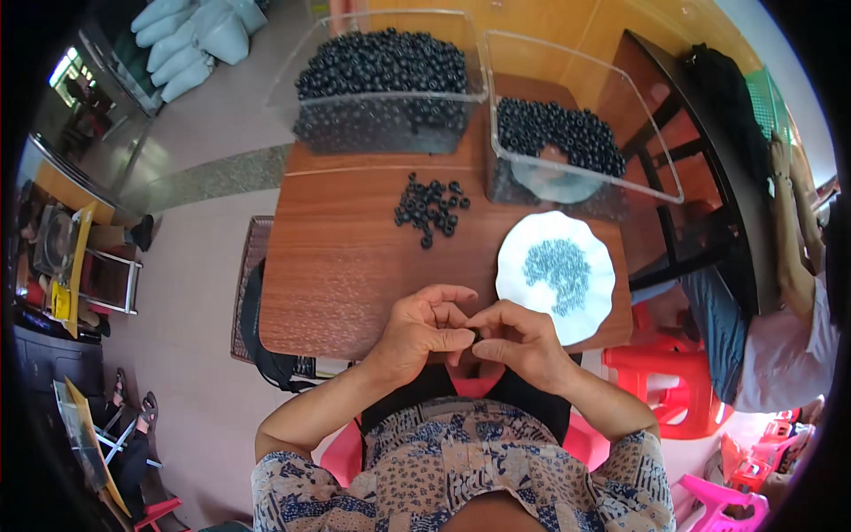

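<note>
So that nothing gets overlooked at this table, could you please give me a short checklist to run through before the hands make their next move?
1. Small dark piece pinched in the right hand: ok.
2. Left hand gripping it too: cannot tell; its thumb is at the piece.
3. Hole in that piece visible: not ok, the fingers cover most of it.
4. Loose black beads away from the table edges: ok.
5. Tiny pieces within the white plate's rim: ok.
6. Plate apart from the right clear bin: cannot tell.
</note>
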Action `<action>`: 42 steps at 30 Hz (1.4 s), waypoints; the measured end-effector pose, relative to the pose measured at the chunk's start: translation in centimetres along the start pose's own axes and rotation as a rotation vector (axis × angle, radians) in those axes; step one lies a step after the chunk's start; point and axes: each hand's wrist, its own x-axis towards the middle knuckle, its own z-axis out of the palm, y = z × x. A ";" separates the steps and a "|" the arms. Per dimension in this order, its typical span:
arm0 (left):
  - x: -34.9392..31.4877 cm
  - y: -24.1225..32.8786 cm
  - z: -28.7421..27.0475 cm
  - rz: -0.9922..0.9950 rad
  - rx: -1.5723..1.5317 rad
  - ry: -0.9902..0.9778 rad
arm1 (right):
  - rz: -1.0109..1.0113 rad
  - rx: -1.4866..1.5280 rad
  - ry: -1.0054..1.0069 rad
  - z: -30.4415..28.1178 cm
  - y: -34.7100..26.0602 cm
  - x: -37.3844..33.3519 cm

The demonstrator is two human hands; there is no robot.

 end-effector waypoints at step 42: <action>7.1 1.2 -6.3 0.834 1.682 0.409 | -0.109 0.057 0.110 -1.2 1.3 -2.3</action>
